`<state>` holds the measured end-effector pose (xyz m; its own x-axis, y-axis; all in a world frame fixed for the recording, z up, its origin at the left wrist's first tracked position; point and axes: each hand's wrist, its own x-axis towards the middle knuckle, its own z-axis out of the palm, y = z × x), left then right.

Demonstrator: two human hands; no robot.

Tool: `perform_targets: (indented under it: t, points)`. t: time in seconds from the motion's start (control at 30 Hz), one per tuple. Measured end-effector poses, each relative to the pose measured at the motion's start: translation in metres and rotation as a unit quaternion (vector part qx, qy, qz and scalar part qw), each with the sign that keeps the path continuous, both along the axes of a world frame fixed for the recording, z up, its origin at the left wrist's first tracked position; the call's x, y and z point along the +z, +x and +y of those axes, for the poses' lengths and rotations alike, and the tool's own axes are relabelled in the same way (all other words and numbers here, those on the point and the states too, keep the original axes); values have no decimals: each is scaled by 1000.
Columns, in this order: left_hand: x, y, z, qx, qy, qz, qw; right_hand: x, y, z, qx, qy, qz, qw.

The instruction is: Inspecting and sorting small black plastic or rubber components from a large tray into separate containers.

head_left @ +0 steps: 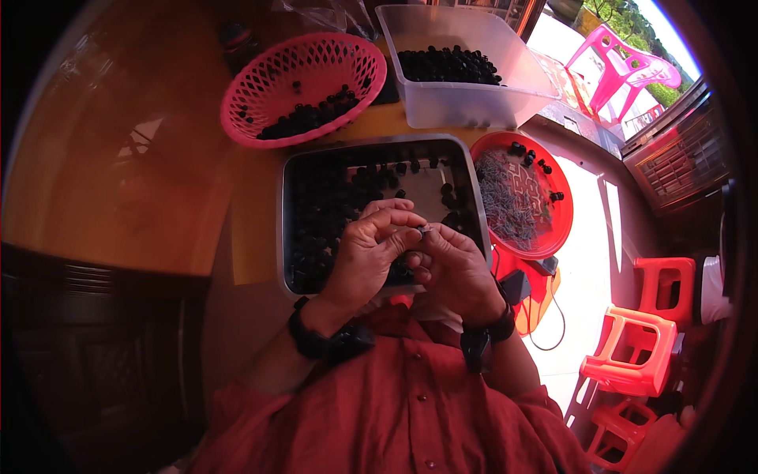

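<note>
My left hand (367,249) and my right hand (454,265) meet above a metal tray (476,207), fingertips touching. Both are closed in a pinch. Between them shows a tiny greyish glint (424,229), too small to name. Under my hands, the tray holds many small black round pieces (332,186), crowded on its left and sparser toward the right. Just right of the tray, a red round basin (562,225) carries a heap of thin grey pieces (505,193). Several black pieces (530,156) lie near its far and right sides.
Behind the tray stand a pink lattice basket (237,122) and a translucent plastic bin (466,114), both with black pieces inside. Red plastic stools (632,351) stand at the right. A dark cable (562,320) loops below the basin. Far right is a pink chair (624,67).
</note>
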<state>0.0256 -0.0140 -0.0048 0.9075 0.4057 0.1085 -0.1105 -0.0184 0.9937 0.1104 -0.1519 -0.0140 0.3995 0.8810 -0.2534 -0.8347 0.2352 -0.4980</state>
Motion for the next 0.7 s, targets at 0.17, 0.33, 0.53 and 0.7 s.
perform_targets:
  t: [0.17, 0.33, 0.53, 0.7]
  points:
    - [7, 7, 0, -57, -55, 29, 996, -10, 3, -3, -59, 19, 35, 997]
    - [40, 27, 30, -67, -54, 116, 990, -6, 10, -6, -146, 37, 39, 988]
    - [55, 67, 67, -99, 105, 187, 972, -5, 28, -18, -201, 42, 72, 976]
    - [6, 70, 75, -98, 492, 256, 826, -4, 32, -23, -194, 37, 58, 979]
